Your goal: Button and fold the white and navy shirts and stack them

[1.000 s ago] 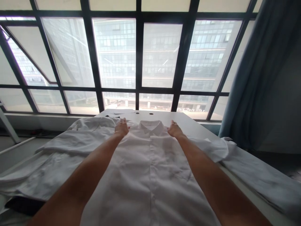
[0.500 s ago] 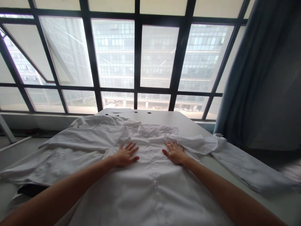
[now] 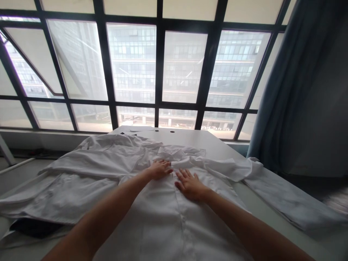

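A white button-front shirt (image 3: 163, 221) of thin cloth is lying spread on the smooth white tabletop (image 3: 193, 137), directly before me, with its front closure (image 3: 182, 219) running down the middle and its soft white collar (image 3: 174, 154) sitting crumpled at the far end. I am resting the bare left hand (image 3: 161, 169) just below this collar, palm down, a little to the left of the front closure. The bare right hand (image 3: 191, 185) is lying somewhat nearer to me, on the right side of the chest part, also with the palm down. Both hands are being released — the fingers are stretching out over the cloth, and neither hand is closing on it. The two are lying just beside each other, without touching.

To the right of the collar, a long wrinkled piece of white cloth (image 3: 228, 168), looking like a sleeve, is reaching toward a flat white fabric layer (image 3: 288, 199) on the right. On the left, loosely layered white garments (image 3: 89, 163) are lying beside the shirt, and a black piece (image 3: 35, 227) is showing under them — what it is, I cannot tell. Behind the tabletop, a wide black-framed window (image 3: 185, 72) is standing, and a blue-grey fabric curtain (image 3: 293, 90) is hanging at its right.
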The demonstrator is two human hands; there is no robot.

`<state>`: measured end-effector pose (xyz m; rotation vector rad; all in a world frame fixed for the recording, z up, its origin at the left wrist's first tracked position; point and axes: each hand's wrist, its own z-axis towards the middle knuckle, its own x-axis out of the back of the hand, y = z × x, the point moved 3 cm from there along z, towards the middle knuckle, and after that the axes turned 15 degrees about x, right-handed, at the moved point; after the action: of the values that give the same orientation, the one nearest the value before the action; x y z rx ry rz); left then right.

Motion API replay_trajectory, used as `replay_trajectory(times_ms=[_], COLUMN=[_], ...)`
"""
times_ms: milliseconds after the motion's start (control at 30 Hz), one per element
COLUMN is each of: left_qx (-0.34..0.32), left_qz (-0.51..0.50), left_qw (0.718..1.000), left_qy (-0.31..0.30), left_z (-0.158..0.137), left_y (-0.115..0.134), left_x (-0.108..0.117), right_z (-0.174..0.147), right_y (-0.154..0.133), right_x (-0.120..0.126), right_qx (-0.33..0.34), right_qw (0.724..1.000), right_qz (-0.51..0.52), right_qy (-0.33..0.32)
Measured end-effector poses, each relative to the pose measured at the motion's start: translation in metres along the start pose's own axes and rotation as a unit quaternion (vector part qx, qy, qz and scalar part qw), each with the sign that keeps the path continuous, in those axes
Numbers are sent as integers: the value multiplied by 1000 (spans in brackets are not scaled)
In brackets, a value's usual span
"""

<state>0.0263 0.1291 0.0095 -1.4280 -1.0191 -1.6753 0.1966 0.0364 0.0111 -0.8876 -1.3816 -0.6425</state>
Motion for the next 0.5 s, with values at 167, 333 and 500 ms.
replay_trajectory(times_ms=[167,333,500], left_qx=[31,70,217], left_qz=[-8,28,63], left_qw=[999,997,961], left_qy=[-32,21,159], left_z=[12,-6,-63], left_y=[1,-19,-109], left_x=[-12,0,47], right_z=[-1,-15,-53], right_y=[5,1,-1], right_x=[-5,-3,-1], right_qx=[-7,-42,-49], right_qw=[1000,998,998], right_qz=[-2,-25,-36], right_qy=[22,27,20])
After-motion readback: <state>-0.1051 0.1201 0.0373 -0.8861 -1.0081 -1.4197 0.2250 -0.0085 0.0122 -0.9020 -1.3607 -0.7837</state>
